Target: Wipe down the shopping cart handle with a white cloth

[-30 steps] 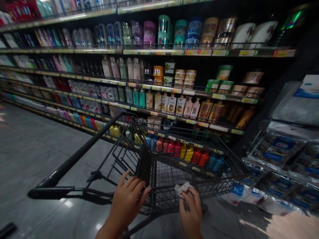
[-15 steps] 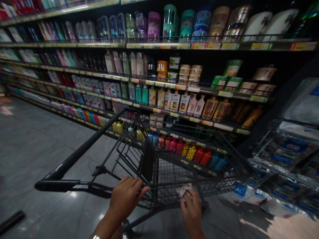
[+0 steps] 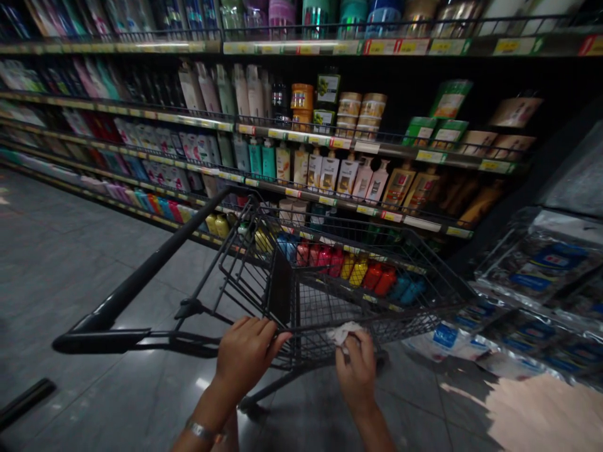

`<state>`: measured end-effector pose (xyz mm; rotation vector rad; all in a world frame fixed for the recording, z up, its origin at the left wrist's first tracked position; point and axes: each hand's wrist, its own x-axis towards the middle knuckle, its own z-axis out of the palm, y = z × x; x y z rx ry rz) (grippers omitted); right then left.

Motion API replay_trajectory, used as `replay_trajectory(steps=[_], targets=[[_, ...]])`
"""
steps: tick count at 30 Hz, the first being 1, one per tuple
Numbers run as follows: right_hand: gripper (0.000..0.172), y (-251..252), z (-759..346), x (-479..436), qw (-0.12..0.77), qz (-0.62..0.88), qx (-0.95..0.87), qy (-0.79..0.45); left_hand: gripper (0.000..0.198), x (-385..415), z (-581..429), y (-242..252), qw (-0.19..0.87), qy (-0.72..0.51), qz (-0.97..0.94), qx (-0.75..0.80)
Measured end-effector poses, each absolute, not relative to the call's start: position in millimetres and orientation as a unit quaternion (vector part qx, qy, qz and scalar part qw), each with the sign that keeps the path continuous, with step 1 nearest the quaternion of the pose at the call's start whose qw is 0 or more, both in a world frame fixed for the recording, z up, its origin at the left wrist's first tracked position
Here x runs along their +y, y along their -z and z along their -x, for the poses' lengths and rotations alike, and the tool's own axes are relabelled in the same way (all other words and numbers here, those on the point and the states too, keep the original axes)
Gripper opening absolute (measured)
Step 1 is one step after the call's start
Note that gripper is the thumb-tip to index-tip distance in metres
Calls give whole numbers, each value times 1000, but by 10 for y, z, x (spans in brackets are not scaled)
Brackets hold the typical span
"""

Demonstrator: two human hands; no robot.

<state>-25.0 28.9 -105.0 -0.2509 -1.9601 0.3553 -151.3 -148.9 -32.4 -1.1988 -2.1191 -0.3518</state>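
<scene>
A dark metal shopping cart (image 3: 277, 295) stands in front of me, side-on, with its handle bar at the left. My left hand (image 3: 247, 351) is closed over the near top rail, thumb pointing right along it. A metal-banded watch (image 3: 202, 431) is on that wrist. Just to the right, my right hand (image 3: 358, 364) pinches a crumpled white tissue or cloth (image 3: 346, 333) against the same rail. Its exact material is unclear. Through the wire mesh, the cart basket shows nothing lying in it.
Long shelves (image 3: 301, 135) of bottles and jars run behind the cart. Pump bottles (image 3: 330, 172) and colourful bottles (image 3: 330, 257) fill the lower rows. Silver and blue packs (image 3: 556, 257) are stacked at the right. Grey tiled floor (image 3: 117, 270) spreads left.
My view has tilted down, so the shelves sit higher. My left hand is slightly farther right along the rail. The right hand still holds the white tissue or cloth at the rail.
</scene>
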Motion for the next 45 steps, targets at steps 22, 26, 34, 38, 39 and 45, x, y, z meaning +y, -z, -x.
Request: replay_trajectory(steps=[22,26,34,38,39,45], targets=[[24,1680,181,301,500,179,-811,-245,35,-1409,1496,282,349,126,459,-808],[25,1221,178,108,544,161,-788,-239,35,-1402,1489,267,344,123,462,-808],[34,1319,433,130,512,113,-832,-180,34,-1401,1482,254,338,123,459,-812],[33,1438,442,144,521,117,-829,-166,33,-1398,1481,258,341,117,458,-813],[33,1446,437,142,522,115,-829,-162,33,-1398,1480,258,339,116,457,-814],[41,1654,369,182,482,105,-851,-182,33,-1391,1473,254,338,116,458,-814]])
